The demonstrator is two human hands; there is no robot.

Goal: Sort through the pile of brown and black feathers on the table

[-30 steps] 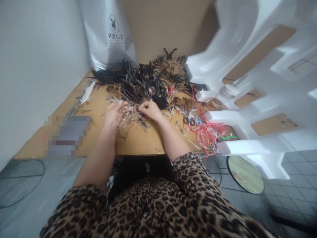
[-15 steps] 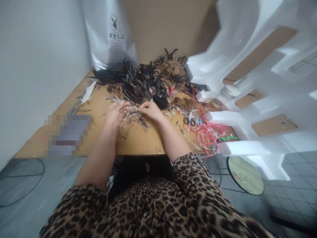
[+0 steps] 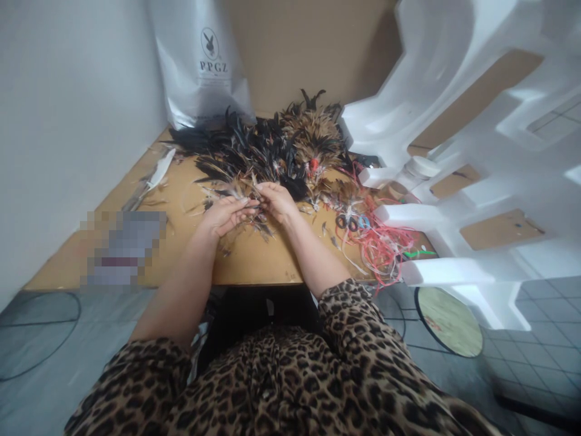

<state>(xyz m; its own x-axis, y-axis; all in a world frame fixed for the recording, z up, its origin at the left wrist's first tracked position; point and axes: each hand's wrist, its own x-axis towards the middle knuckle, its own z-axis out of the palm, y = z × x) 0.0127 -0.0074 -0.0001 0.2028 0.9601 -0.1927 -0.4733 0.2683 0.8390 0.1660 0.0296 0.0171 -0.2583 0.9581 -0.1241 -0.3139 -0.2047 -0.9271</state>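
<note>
My left hand [image 3: 230, 215] is over the front of the feather pile, fingers pinched on something small that I cannot make out. Close against it on the right, my right hand [image 3: 275, 200] has its thumb and finger closed on a thin brownish feather [image 3: 252, 181] that points up. Dark feathers [image 3: 254, 145] spread behind both hands, with a brown feather bunch [image 3: 318, 133] to their right. Small loose feathers [image 3: 261, 229] lie below the fingers on the table [image 3: 254, 266].
At the right are tangled pink strings [image 3: 385, 248], black rings [image 3: 347, 223], a white lidded jar [image 3: 420, 168] and large white foam pieces [image 3: 454, 272]. A silver bag [image 3: 204, 91] stands behind. A white feather [image 3: 161, 169] and a blurred-out object [image 3: 124, 248] lie left.
My left hand has moved right and slightly down, so the two hands now meet. My right hand has shifted up slightly, and a feather now stands up at its fingertips.
</note>
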